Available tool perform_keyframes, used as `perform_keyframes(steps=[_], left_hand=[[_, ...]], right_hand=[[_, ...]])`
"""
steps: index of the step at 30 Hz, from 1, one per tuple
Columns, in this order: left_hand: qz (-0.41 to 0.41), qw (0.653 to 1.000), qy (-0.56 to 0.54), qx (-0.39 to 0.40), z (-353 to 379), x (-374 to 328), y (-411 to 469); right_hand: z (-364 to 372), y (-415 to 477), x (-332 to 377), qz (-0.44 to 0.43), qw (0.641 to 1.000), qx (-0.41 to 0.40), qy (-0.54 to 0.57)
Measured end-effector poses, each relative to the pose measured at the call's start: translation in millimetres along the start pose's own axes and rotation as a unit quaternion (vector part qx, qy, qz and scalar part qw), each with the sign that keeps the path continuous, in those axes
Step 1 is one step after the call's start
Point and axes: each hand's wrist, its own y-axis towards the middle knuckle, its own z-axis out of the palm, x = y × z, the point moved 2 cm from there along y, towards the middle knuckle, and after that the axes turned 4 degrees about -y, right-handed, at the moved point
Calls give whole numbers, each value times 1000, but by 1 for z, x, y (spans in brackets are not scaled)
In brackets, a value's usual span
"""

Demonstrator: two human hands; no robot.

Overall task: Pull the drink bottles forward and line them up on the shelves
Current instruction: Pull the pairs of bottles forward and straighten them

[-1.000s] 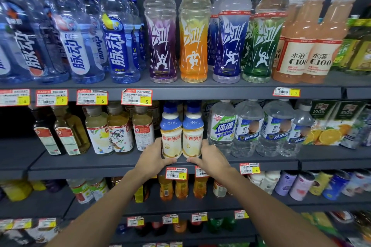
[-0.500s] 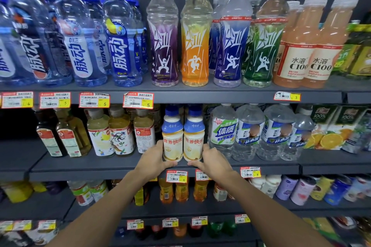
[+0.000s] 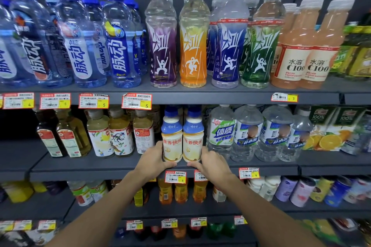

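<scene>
Cream-white plastic, two blue-capped milk drink bottles (image 3: 182, 136) side by side, glossy rounded shoulders, I see my left hand (image 3: 154, 163) and right hand (image 3: 213, 163) cupping their bases from either side, fingers grasping the pair, upright near the grey metal shelf (image 3: 100, 166) edge.

Bright, even light is falling from overhead, glinting off the clear bottles (image 3: 84, 36) up top. Shadow is pooling under the shelf edge (image 3: 200, 97). The wide lens is bowing the sides, and the corners are smearing soft.
</scene>
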Motion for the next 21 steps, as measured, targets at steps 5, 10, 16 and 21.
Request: perform_keyframes(steps=[5,10,16,21], left_hand=[[-1,1000,1,-6,1,-2,-2],[-4,1000,7,-4,1,-4,-2],[-10,1000,21,-1,1,-7,-3],[-15,997,70,20,-2,-11,-2]], right_hand=[[-1,-2,-2,-3,1000,-12,-5],[-2,-2,-1,-6,1000,-13,-13],[-6,1,2,4,1000,3,-14],[-14,9,9,17,999,36,-37]])
